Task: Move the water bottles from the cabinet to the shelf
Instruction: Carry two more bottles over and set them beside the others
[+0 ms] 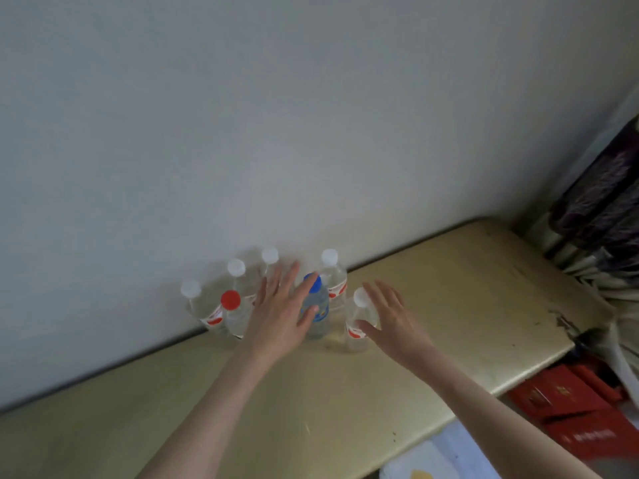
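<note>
A pale wall (276,115) rises behind a yellowish desk (432,305), at whose back edge a cluster of clear water bottles (242,299) stands upright, long axes vertical, caps up. Both hands reach into the cluster with fingers spread. The left hand (280,312) lies against the blue-capped bottle (316,309), thumb on its right side, fingers beside the cap; whether it grips is unclear. The right hand (387,316) cups a white-capped bottle (358,319), thumb across its front. A red-capped bottle (232,312) stands just left of the left hand.
</note>
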Motion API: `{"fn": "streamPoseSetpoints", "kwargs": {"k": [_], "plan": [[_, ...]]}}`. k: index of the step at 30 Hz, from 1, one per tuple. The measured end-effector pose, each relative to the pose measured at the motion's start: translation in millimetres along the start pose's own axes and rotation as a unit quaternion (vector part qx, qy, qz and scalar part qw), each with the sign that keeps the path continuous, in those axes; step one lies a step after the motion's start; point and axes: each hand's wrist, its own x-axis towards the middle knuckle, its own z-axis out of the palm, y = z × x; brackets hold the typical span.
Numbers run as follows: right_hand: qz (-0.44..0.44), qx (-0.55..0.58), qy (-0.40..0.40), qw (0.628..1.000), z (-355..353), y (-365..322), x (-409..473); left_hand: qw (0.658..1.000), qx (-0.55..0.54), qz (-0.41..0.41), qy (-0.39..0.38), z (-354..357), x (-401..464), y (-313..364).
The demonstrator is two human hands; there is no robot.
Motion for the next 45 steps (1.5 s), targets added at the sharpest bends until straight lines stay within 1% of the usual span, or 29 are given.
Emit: {"fn": "streamPoseSetpoints", "kwargs": {"k": [2,5,9,13,16,21,24,29,32,36,38,41,45], "plan": [[0.016,0.049,-0.008,0.999,8,0,11,0.999,0.003,0.019,-0.026,5,27,2],[0.024,0.068,0.004,0.997,12,0,19,0.998,-0.002,0.052,-0.039,11,61,6],[0.028,0.103,0.018,0.994,11,5,25,0.997,-0.011,0.051,-0.058,20,95,5],[0.045,0.129,0.026,0.990,12,13,27,0.994,-0.027,0.048,-0.095,27,113,6],[0.056,0.155,0.036,0.986,11,16,27,0.992,-0.067,0.055,-0.094,28,120,10],[0.090,0.216,0.039,0.971,11,20,22,0.989,-0.084,0.072,-0.100,29,126,17],[0.108,0.231,0.066,0.965,9,21,16,0.987,-0.122,0.077,-0.075,29,124,23],[0.145,0.266,0.128,0.944,-7,21,-4,0.970,-0.230,0.081,0.018,0,113,33],[0.169,0.302,0.163,0.924,-24,18,-28,0.948,-0.298,0.108,0.031,-18,96,43],[0.190,0.331,0.233,0.894,-35,8,-74,0.909,-0.393,0.139,0.009,-25,72,55],[0.199,0.349,0.274,0.874,-36,0,-100,0.898,-0.416,0.144,0.001,-24,56,65],[0.235,0.366,0.319,0.842,-33,-6,-142,0.883,-0.450,0.128,-0.035,-22,28,82],[0.276,0.383,0.376,0.797,-26,-14,-208,0.859,-0.483,0.144,-0.089,-17,-16,105]]}}
